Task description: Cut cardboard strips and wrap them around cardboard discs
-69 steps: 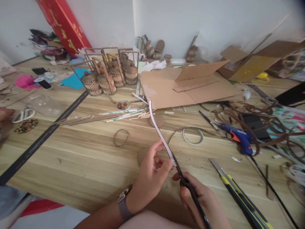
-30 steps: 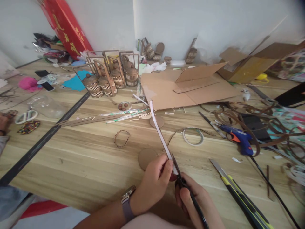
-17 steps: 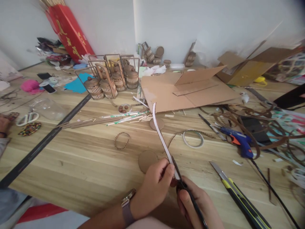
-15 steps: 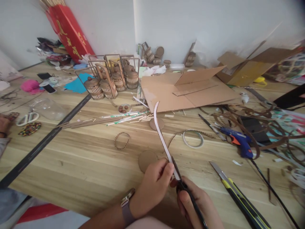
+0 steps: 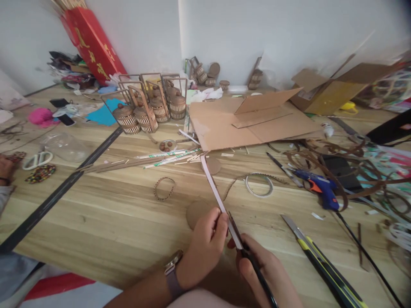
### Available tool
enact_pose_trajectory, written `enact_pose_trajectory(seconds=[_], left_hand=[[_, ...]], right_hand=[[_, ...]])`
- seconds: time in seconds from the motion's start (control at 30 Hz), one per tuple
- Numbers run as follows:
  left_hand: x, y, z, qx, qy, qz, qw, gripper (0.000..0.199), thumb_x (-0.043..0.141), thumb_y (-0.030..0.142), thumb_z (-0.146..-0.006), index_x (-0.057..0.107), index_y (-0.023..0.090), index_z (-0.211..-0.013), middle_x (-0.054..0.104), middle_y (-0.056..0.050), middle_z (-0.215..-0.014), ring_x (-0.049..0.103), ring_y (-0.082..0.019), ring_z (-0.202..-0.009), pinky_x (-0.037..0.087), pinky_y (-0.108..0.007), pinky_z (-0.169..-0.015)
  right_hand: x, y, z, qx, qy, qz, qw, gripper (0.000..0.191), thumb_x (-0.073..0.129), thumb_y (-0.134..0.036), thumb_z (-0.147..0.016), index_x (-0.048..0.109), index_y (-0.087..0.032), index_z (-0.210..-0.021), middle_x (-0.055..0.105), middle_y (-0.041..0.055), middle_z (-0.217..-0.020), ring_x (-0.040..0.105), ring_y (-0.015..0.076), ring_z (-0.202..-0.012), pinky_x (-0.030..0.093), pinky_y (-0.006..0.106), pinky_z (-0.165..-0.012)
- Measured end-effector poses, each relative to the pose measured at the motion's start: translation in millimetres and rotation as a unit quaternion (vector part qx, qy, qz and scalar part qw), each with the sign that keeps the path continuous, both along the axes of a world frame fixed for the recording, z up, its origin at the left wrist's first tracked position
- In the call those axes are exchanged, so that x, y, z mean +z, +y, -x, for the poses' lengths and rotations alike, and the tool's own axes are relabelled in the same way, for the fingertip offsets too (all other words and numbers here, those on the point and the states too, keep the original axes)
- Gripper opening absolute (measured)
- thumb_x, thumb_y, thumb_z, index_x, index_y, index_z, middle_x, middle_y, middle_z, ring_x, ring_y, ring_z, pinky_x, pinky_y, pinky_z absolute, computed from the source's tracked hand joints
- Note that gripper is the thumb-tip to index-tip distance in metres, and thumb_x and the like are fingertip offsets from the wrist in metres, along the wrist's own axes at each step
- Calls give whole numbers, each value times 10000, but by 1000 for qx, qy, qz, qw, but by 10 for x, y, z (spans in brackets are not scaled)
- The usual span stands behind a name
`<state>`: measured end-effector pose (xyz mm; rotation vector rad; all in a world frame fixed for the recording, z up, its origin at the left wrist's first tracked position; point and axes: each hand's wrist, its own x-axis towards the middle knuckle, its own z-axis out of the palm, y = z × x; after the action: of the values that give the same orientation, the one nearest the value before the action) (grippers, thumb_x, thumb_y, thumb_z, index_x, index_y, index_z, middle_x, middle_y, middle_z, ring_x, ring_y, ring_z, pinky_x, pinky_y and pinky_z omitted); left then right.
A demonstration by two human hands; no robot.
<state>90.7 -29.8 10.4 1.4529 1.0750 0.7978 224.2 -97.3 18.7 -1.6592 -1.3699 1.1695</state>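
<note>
My left hand (image 5: 208,235), a watch on its wrist, pinches a narrow strip (image 5: 212,187) with a white face between thumb and fingers. The strip stretches away over the table, its far end near a small cardboard disc (image 5: 212,165). Dark-handled scissors (image 5: 260,276) are gripped in my right hand (image 5: 269,265). Their blades lie along the strip's near end, just right of my left fingertips; the exact cut is partly hidden. A larger cardboard disc (image 5: 196,214) rests partly behind my left hand.
A yellow-black utility knife (image 5: 321,265) and a blue glue gun (image 5: 321,186) lie at right. Cardboard sheets (image 5: 221,124) and small lidded baskets (image 5: 147,117) stand farther back. A tape ring (image 5: 259,185) is nearby. Another person's hand (image 5: 5,167) shows at the left edge.
The strip's far end has swung left and toward me. My left hand has shifted slightly left and farther from my right hand, which still holds the scissors.
</note>
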Motion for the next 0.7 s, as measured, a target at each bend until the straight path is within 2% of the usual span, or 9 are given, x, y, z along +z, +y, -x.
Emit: enact_pose_trajectory(seconds=[0.23, 0.5, 0.7], left_hand=[[0, -18, 4, 8, 5, 1, 1000, 377, 349, 469, -1004, 389, 215, -728, 422, 39, -664, 404, -130, -634, 312, -265, -599], [21, -28, -3, 11, 0, -1, 1000, 372, 342, 465, -1004, 391, 219, -730, 431, 36, -655, 408, -133, -619, 317, -267, -589], [6, -39, -5, 16, -1, 4, 1000, 379, 335, 478, -1008, 399, 219, -739, 432, 33, -666, 420, -138, -637, 323, -271, -604]], right_hand=[[-89, -18, -7, 14, -21, -30, 999, 715, 354, -854, -789, 637, -199, -828, 431, -32, -606, 357, 127, -548, 288, 258, -501], [-63, -7, 16, 17, -29, -59, 998, 687, 357, -840, -804, 615, -203, -794, 472, -26, -586, 385, 120, -528, 323, 241, -479], [-45, -15, 43, 6, -8, -21, 1000, 704, 343, -852, -798, 623, -205, -798, 451, -38, -533, 388, 115, -487, 325, 241, -470]])
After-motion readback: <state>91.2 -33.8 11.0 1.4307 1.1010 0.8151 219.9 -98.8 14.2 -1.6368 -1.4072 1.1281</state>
